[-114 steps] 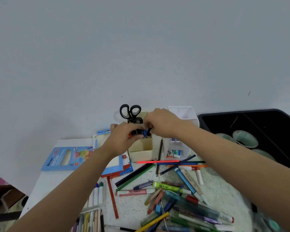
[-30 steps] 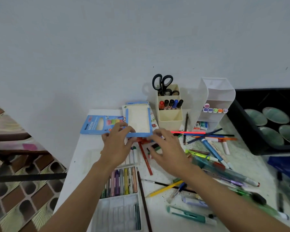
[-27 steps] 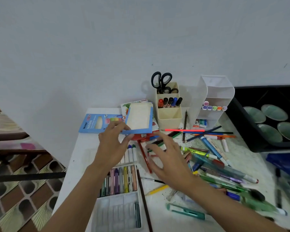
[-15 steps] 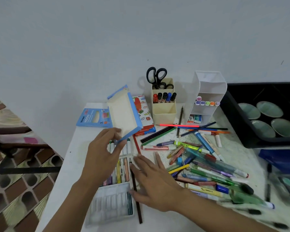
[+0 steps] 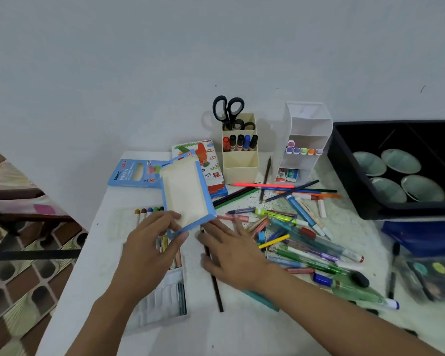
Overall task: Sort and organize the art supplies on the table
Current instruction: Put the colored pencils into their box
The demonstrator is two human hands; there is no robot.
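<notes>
My left hand (image 5: 149, 250) pinches the near edge of a blue-rimmed, cream-lined box lid (image 5: 185, 194), tilted up above a clear tray of crayons (image 5: 162, 286). My right hand (image 5: 231, 250) lies flat with spread fingers on the table, over a long dark pencil (image 5: 213, 276) and at the edge of a heap of loose pens and markers (image 5: 303, 240). A cream holder (image 5: 240, 160) at the back carries black scissors (image 5: 228, 109) and several markers. A white tiered organizer (image 5: 303, 142) stands to its right.
A blue neon pencil pack (image 5: 131, 173) and a red illustrated box (image 5: 208, 165) lie behind the lid. A black bin (image 5: 350, 176) with pale green dishes sits at the right, a blue box (image 5: 421, 235) and a paint palette (image 5: 437, 278) in front of it. The table's left edge drops to a patterned floor.
My left hand lifted the blue lid off the back stack and brought it down toward the crayon tray. My right hand let go and moved down flat onto the table.
</notes>
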